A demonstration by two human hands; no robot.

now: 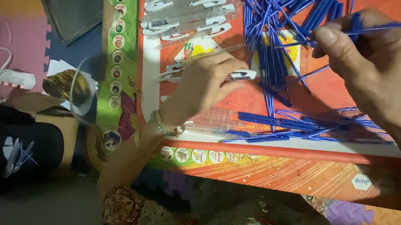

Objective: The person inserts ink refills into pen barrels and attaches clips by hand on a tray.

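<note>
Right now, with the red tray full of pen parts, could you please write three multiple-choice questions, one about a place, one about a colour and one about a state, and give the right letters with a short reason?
1. Where do the clear plastic pen barrels with white clips lie?
A. on the upper left part of the red tray
B. on the pink foam mat
C. on the black cap

2. What colour are the thin plastic ink refills?
A. green
B. blue
C. yellow

3. What is the right hand doing?
A. lying flat and empty
B. resting off the tray
C. pinching a thin refill between the fingertips

Answers:
1 A, the barrels are heaped at the tray's upper left.
2 B, every refill in the pile is blue.
3 C, one refill sticks out from the pinched fingertips, while the left hand rests on a clear barrel.
</note>
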